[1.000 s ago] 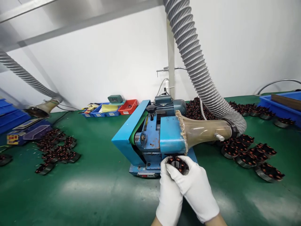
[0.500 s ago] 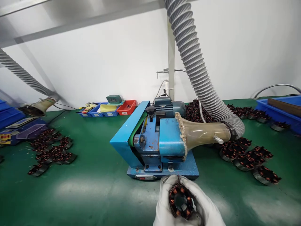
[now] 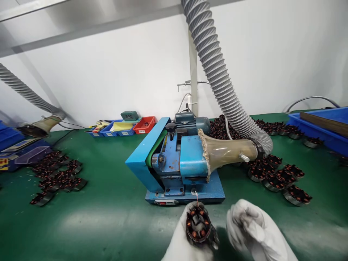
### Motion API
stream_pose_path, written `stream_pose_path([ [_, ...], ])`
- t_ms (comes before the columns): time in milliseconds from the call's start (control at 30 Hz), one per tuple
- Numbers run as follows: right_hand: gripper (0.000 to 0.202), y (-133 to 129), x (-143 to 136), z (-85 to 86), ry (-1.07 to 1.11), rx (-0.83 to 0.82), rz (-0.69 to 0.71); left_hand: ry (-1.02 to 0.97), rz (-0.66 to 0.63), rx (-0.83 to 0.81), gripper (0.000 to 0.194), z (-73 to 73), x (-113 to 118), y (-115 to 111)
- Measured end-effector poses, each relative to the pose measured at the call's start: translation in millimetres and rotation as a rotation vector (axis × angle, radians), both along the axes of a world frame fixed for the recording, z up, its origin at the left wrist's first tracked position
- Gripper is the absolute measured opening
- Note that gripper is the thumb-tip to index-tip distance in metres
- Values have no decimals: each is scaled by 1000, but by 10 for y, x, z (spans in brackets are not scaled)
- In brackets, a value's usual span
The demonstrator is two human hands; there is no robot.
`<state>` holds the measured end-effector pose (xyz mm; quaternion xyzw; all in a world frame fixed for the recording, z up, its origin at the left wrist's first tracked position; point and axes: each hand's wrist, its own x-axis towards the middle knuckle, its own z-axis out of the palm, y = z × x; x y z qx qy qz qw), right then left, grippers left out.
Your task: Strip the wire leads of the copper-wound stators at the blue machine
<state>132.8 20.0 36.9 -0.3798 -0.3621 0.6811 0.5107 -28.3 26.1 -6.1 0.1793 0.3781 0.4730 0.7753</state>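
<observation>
My left hand (image 3: pixel 181 239), in a white glove, grips a motor stator (image 3: pixel 199 224) with copper windings around its open centre. One thin copper wire (image 3: pixel 197 197) sticks up from the stator's top edge. To the right and apart from the stator is my right hand (image 3: pixel 252 228), also gloved in white. Its fingers are curled together, with dark smudges at the tips; whatever they may hold is hidden. Just beyond both hands stands a blue belt sander (image 3: pixel 168 159) with a green belt and an extraction funnel (image 3: pixel 228 152).
Several stators (image 3: pixel 297 195) lie right of the machine, and another group (image 3: pixel 59 174) lies at left. A grey ribbed hose (image 3: pixel 214 61) rises from the funnel. Small bins (image 3: pixel 144 125) stand by the wall; a large blue crate (image 3: pixel 331 134) is at right.
My right hand has come away from the stator and moved right, its fingers curled. My left hand keeps hold of the stator, which sits slightly further left in view.
</observation>
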Motion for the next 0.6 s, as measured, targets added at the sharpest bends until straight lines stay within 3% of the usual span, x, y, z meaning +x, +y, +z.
stream_pose_path([
  [33, 27, 9, 13, -9, -75, 76, -40, -42, -23, 43, 45, 45, -38, -14],
  [167, 57, 59, -48, -69, -419, 371, -21, -158, -90, 162, 43, 230, -112, -127],
  [267, 33, 105, -139, -97, -344, 489, -81, -160, -116, 71, 43, 286, -60, -166],
  [367, 3, 127, -170, -60, -93, 174, -195, -103, -129, -56, 40, 225, -24, -159],
  [467, 21, 125, -95, 33, 251, -135, -283, -82, -105, -118, 38, 84, -69, -179],
  [533, 22, 120, -37, 90, 404, -161, -372, -53, -85, -151, 40, -2, -98, -207],
  [600, 26, 109, -37, 122, 359, -125, -362, 0, -69, -100, 41, -43, -86, -223],
])
